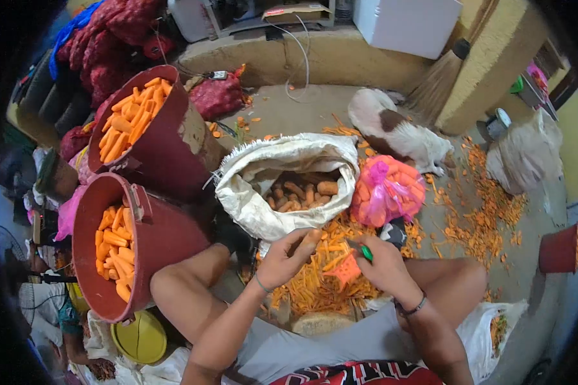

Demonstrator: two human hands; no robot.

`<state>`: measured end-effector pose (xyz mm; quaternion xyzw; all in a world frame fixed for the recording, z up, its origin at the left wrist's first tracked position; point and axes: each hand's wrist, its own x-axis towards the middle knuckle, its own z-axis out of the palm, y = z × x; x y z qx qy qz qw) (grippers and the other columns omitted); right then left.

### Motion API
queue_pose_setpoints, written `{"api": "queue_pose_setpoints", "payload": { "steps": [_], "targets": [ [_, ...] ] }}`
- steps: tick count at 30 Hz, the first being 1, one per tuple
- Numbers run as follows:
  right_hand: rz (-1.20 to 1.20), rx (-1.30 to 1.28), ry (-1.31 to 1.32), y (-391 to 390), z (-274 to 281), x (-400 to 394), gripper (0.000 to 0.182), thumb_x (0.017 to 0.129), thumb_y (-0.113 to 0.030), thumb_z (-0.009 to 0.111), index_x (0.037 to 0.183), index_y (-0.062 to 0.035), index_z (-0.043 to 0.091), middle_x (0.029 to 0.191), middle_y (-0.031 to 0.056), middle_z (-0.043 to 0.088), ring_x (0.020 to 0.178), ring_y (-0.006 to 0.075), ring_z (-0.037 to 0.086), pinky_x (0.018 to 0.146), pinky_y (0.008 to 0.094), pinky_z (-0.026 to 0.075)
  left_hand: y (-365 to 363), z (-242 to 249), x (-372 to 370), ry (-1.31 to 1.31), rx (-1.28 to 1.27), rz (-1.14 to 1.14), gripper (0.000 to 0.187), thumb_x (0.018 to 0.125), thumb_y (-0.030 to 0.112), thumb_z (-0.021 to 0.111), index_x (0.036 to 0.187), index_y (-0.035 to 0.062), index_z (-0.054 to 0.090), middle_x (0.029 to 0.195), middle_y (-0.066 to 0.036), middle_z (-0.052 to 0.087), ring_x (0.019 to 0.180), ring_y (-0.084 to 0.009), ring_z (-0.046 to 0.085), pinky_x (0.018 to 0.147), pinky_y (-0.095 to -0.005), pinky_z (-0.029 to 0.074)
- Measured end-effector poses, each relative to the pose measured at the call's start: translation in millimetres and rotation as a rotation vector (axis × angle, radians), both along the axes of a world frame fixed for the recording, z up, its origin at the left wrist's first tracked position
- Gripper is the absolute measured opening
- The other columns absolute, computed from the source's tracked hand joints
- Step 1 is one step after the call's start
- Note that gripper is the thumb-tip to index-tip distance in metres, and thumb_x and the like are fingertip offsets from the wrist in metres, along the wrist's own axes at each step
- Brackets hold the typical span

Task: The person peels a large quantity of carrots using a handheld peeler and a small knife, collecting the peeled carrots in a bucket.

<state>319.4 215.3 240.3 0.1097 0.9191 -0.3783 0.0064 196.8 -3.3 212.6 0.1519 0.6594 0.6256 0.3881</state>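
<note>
My left hand [281,262] is closed around a brownish, unpeeled carrot [312,237], mostly hidden by the fingers. In my right hand [385,269] is a green-handled peeling tool [367,253] with a dark, narrow end pointing left; its exact kind is unclear. Both hands hover over a heap of orange peelings [315,282] between my legs. A bright orange-red piece [345,272] lies beside my right hand. Just beyond, an open white sack [257,215] holds unpeeled carrots [302,194].
Two red tubs with peeled carrots [115,240] stand at left. A pink bag of carrots [388,191] sits right of the sack, near a lying brown-and-white dog [392,125]. Peelings [481,205] litter the right floor. Another person's arm [74,337] shows at lower left.
</note>
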Motion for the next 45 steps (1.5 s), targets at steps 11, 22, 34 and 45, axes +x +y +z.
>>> {"api": "queue_pose_setpoints", "payload": {
  "steps": [11, 22, 34, 45],
  "targets": [
    [0.042, 0.042, 0.087, -48, -16, -8, 0.027, 0.079, -0.013, 0.065, 0.104, -0.0023, 0.062, 0.088, 0.0207, 0.063, 0.083, 0.0406, 0.063, 0.073, 0.0492, 0.051, -2, 1, 27, 0.418, -0.098, 0.019, 0.028, 0.091, 0.02, 0.066, 0.111, 0.0007, 0.069, 0.089, -0.011, 0.07, 0.077, -0.012, 0.062, 0.072, -0.0287, 0.051],
    [0.076, 0.054, 0.022, -39, -35, -7, 0.027, 0.076, -0.01, 0.064, 0.1, -0.0002, 0.058, 0.086, 0.0225, 0.061, 0.083, 0.0429, 0.062, 0.072, 0.0514, 0.049, 10, -23, 26, 0.45, -0.106, 0.002, 0.03, 0.089, 0.028, 0.068, 0.107, 0.0032, 0.069, 0.083, -0.018, 0.069, 0.07, -0.0262, 0.067, 0.068, -0.0347, 0.051],
    [0.025, 0.101, -0.199, -19, -103, -11, 0.02, 0.079, -0.011, 0.06, 0.099, -0.0041, 0.062, 0.087, 0.0253, 0.066, 0.086, 0.0444, 0.065, 0.073, 0.0522, 0.052, 22, -49, 26, 0.486, -0.197, -0.121, 0.029, 0.087, 0.024, 0.071, 0.103, -0.0004, 0.069, 0.083, -0.014, 0.069, 0.075, -0.0159, 0.064, 0.07, -0.0315, 0.051],
    [0.003, -0.134, -0.061, 7, -63, -21, 0.063, 0.071, -0.044, 0.084, 0.113, -0.0041, 0.058, 0.096, 0.0198, 0.067, 0.091, 0.0342, 0.067, 0.079, 0.0416, 0.053, 13, -42, 9, -0.377, 0.152, 0.247, 0.043, 0.101, 0.016, 0.051, 0.143, 0.0088, 0.048, 0.129, -0.003, 0.057, 0.106, -0.0126, 0.058, 0.093, -0.0261, 0.046]
  ]
}}
